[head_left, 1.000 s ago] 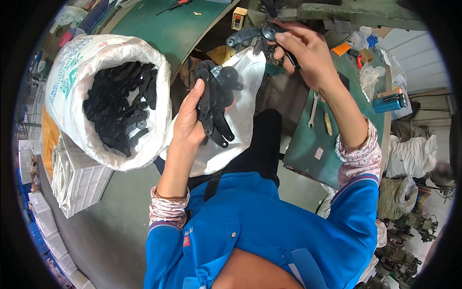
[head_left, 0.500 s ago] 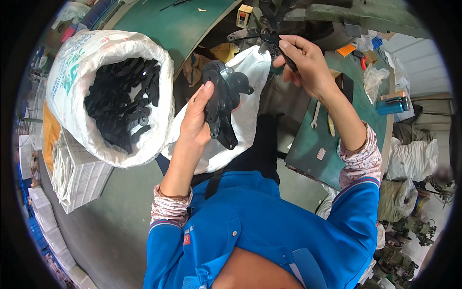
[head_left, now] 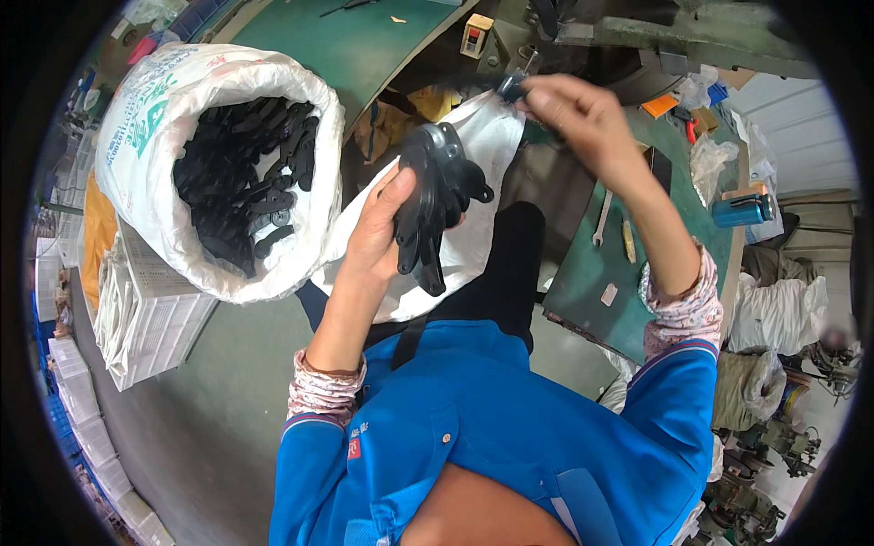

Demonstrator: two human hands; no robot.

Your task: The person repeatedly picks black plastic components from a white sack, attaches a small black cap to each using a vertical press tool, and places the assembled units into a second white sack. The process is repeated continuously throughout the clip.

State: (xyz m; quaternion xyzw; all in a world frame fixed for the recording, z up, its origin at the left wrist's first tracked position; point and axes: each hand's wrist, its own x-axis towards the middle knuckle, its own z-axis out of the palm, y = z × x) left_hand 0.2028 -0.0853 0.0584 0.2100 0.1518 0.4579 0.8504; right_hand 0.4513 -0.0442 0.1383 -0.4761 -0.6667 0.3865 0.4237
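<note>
My left hand [head_left: 378,232] is closed round a bunch of black flat link-shaped parts [head_left: 435,200], with rounded ends and small holes. They fan out over a white cloth or sack [head_left: 478,150] across my lap. Beyond it, at the machine, my right hand [head_left: 578,118] has its fingers pinched together on a small black part [head_left: 512,89], blurred by motion. A metal pin [head_left: 528,62] stands up just past the fingertips. To the left, an open white woven sack [head_left: 323,182] holds many similar black parts [head_left: 246,173].
A green worktop [head_left: 319,50] lies behind the sack. On the right bench are a wrench [head_left: 602,218], a blue bottle [head_left: 740,211] and an orange box [head_left: 659,106]. A small yellowish box [head_left: 476,36] stands by the machine [head_left: 628,77]. White crates [head_left: 164,318] stand at left.
My right hand has drawn slightly up, off the machine's pin, with its fingers more closely pinched. The bunch in my left hand has shifted a little right and tilted.
</note>
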